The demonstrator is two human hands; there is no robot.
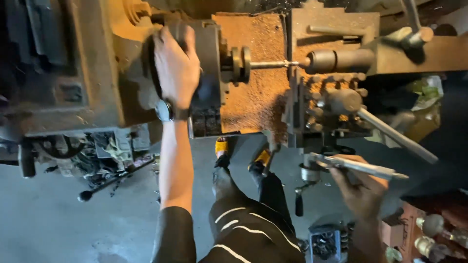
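The upper half of the view is being filled by a big, grimy lathe [73, 73], its headstock being seen at the left and its bed [256, 78] being covered with rusty-brown swarf. A dark round chuck [207, 68] is being gripped from above by the left hand [176, 68]: the fingers are being wrapped over its top edge, closed on it, and a wristwatch [168, 111] is being worn just below. A small disc-shaped workpiece [240, 64] is being held at the chuck's face, and a thin drill bit [270, 64] is being pointed into it from the right, where it is being carried by the tailstock barrel [336, 60]. Just beneath the barrel, a tool post [336, 100] studded with bolts is being seen, with a long grey lever [397, 136] being angled down to the right from it.

Lower down, a long flat metal tool, seemingly a caliper [360, 166], is being held in the right hand [363, 192], the fingers being curled shut around its middle; it is being kept well apart from the workpiece, below the tool post. The grey concrete floor [58, 224] is being stood on by the person, whose dark trousers with white stripes [243, 229] are being seen at bottom centre. A black-knobbed rod [117, 180] is being left lying on the floor beneath the headstock.
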